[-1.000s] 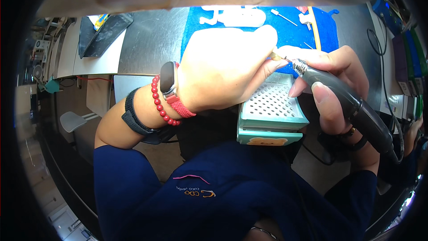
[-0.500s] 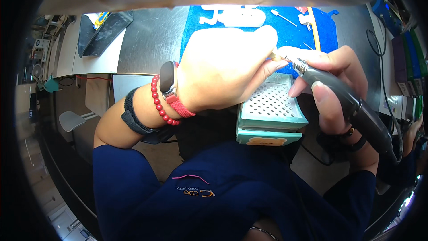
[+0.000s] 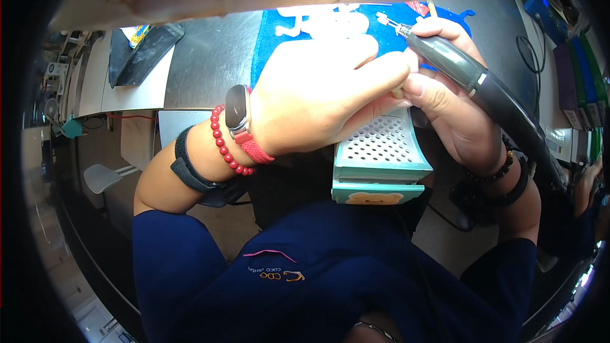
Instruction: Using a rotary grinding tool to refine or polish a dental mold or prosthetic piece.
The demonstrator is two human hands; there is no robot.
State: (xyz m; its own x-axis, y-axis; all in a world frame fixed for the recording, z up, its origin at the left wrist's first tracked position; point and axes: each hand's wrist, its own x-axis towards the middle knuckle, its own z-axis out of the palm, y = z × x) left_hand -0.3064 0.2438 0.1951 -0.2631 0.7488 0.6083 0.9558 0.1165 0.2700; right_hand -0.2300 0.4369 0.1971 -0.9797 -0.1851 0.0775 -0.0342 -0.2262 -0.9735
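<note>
The left hand (image 3: 311,98) was pinched on a small cream-coloured piece (image 3: 398,94), mostly hidden at the fingertips. The right hand (image 3: 452,111), its thumb right beside the piece, clasped a dark grey tapered handpiece (image 3: 448,61) whose tip pointed away, so work seemed paused; how much was done or left could not be told. Below stood a mint-green box (image 3: 381,173) with a perforated top; beyond lay a blue cloth (image 3: 269,39).
</note>
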